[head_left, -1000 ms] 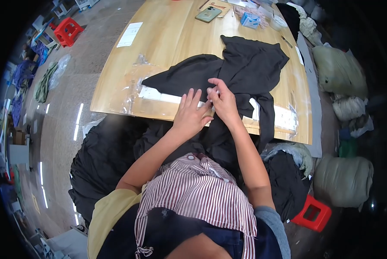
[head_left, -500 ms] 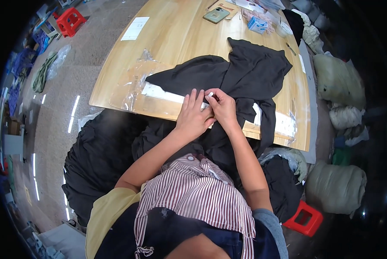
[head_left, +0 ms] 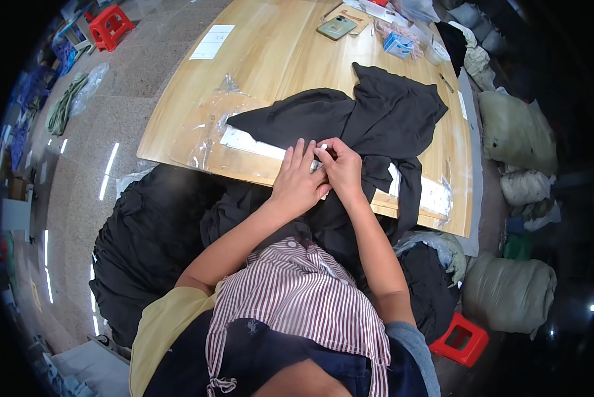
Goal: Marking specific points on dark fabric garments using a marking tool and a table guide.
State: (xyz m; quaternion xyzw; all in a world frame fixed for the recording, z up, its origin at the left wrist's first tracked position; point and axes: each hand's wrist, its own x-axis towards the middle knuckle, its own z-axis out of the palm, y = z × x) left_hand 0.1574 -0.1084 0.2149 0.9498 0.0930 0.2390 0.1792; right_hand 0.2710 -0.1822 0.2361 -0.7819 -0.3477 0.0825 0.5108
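Bright, even light covers the tabletop (head_left: 290, 43) — long white reflections (head_left: 109, 171) streak the glossy floor (head_left: 130, 92), while the black cloth (head_left: 403, 106) shows only faint folds. Straight edges bow — the rim falls to black.

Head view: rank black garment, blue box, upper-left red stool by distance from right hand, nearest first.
From the right hand:
1. Black garment: on the table, right at the hand.
2. Blue box: toward the far end, ahead-right.
3. Red stool: on the floor, far left.
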